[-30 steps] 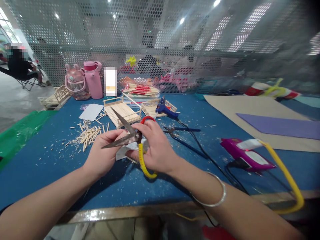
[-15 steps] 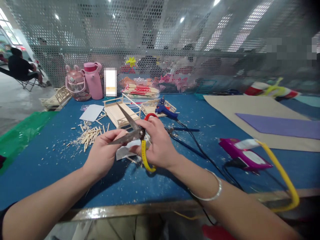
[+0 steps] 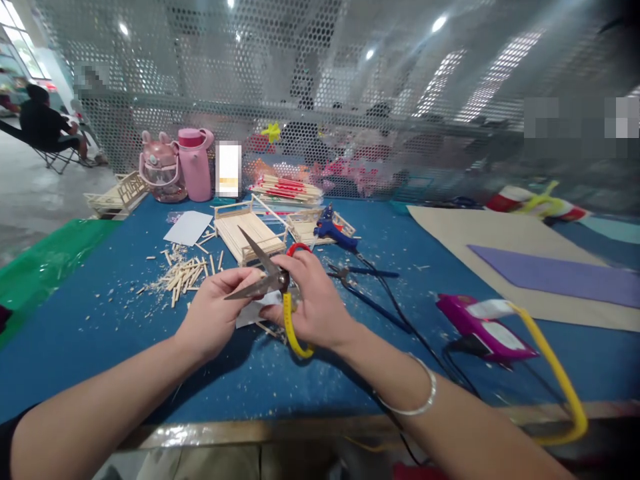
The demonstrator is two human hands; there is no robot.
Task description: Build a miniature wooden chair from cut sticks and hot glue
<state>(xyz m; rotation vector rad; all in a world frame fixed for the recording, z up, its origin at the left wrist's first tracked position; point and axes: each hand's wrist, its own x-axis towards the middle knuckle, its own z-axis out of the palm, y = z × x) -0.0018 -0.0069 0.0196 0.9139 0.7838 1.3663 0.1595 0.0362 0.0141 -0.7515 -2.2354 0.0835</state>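
Observation:
My right hand [image 3: 317,297] is closed round a pair of scissors [image 3: 267,280] with one red and one yellow handle. The blades stand apart and point left. My left hand [image 3: 215,307] pinches its thumb and fingers together beside the lower blade; what lies in the pinch is too small to make out. Under the hands is a piece of white paper [image 3: 253,313]. Just beyond sits a small bed-like frame of wooden sticks [image 3: 245,230]. Cut stick pieces [image 3: 187,277] lie in a loose pile left of the hands.
A blue glue gun [image 3: 335,230] and blue-handled pliers [image 3: 373,303] lie right of centre, with a cable running to the front edge. Farther right are a purple device with a yellow tube [image 3: 500,330] and a purple sheet [image 3: 550,273]. Pink bottles [image 3: 195,167] stand back left.
The view has tilted a little, so the table sits lower in it. The scissor blades look slightly closer together. Both hands keep nearly the same pose.

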